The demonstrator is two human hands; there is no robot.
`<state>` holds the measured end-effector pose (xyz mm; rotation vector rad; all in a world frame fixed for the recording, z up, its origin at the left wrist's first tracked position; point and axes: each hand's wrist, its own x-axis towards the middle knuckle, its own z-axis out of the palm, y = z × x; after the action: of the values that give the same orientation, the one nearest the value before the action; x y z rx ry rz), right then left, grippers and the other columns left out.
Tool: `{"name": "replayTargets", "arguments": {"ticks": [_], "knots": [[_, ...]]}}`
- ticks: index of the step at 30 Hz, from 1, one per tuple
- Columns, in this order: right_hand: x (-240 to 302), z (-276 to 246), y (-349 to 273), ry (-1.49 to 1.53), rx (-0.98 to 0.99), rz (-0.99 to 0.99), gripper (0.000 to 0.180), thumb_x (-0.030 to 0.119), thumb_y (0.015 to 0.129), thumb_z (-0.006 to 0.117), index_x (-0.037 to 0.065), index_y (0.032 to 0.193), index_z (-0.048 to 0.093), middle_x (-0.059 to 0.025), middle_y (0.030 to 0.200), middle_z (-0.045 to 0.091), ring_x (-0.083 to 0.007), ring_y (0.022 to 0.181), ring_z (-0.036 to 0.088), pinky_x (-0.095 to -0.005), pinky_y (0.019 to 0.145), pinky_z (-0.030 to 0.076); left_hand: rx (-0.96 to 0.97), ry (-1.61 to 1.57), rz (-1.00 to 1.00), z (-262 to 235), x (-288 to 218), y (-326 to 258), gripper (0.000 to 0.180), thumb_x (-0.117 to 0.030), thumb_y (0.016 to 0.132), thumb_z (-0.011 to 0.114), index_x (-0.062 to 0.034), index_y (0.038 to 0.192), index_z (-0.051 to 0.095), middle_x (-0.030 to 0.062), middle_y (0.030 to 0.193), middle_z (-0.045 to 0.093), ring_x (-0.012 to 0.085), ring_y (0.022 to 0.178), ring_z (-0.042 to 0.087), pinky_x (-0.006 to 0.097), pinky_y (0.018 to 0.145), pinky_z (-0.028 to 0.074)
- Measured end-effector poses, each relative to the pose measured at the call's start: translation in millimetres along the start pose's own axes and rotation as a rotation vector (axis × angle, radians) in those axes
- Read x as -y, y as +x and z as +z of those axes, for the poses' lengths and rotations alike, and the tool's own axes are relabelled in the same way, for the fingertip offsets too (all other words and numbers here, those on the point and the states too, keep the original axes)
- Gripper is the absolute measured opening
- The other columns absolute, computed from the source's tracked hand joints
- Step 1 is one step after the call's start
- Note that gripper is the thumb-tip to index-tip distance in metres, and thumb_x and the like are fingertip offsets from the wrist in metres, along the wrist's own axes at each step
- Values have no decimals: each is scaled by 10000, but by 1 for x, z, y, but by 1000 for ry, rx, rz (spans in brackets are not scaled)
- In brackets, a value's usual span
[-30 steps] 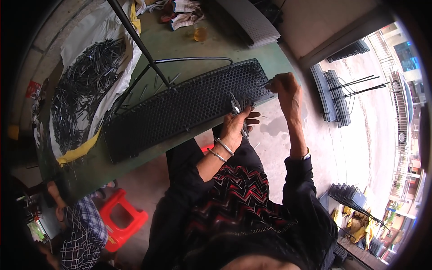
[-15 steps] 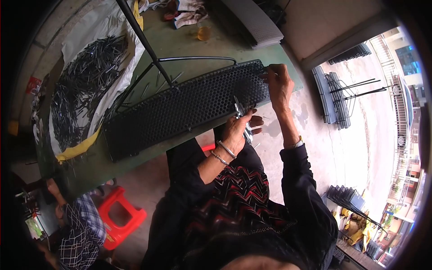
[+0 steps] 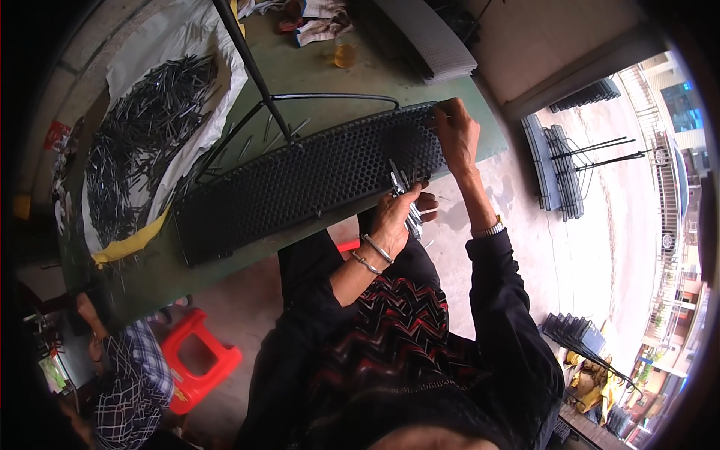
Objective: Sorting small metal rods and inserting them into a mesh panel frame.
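Now: one black mesh panel (image 3: 300,184); left hand (image 3: 397,214) grips several metal pins (image 3: 409,206); right hand (image 3: 455,131) pinches panel's end.

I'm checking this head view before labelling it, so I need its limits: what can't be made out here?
- Right hand: its fingertips hide whatever it pinches at the end of the black perforated panel.
- Left hand: the bundle of thin metal pins is too small to count.
- Heap of dark pins on the white sheet: single pieces blur together.
- Person in a checked shirt: cut off by the dark lens rim.
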<state>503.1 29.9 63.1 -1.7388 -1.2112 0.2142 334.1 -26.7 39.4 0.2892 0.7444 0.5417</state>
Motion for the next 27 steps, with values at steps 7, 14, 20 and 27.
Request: {"name": "replayTargets", "arguments": {"ticks": [7,14,20,27], "knots": [[-1,7,4,-308,-7,-145,123,183,840,619,77,895,647,-107,840,634,-265,759,643,-356,677,493,22,-59,37,-3,0,3,197,-183,888,614,-12,983,627,121,824,668,234,720,671,368,642,568],[5,5,-9,-511,4,-151,195,255,855,610,130,981,690,-123,930,602,-306,832,617,-381,719,484,54,-68,25,-2,-5,0,232,-200,891,612,-9,1020,633,113,850,673,222,752,669,360,698,558],[28,-33,-35,-163,407,109,225,215,860,602,44,988,673,-136,850,646,-240,740,623,-343,654,482,57,-64,93,-3,-8,-2,249,-221,902,596,1,1007,636,131,824,668,231,699,670,339,631,566],[37,-54,-50,98,674,334,265,260,880,605,5,909,668,-21,719,586,-88,637,500,-258,553,401,68,84,73,6,-8,-11,222,-220,895,600,-24,990,645,109,815,680,203,700,675,288,559,528]]}}
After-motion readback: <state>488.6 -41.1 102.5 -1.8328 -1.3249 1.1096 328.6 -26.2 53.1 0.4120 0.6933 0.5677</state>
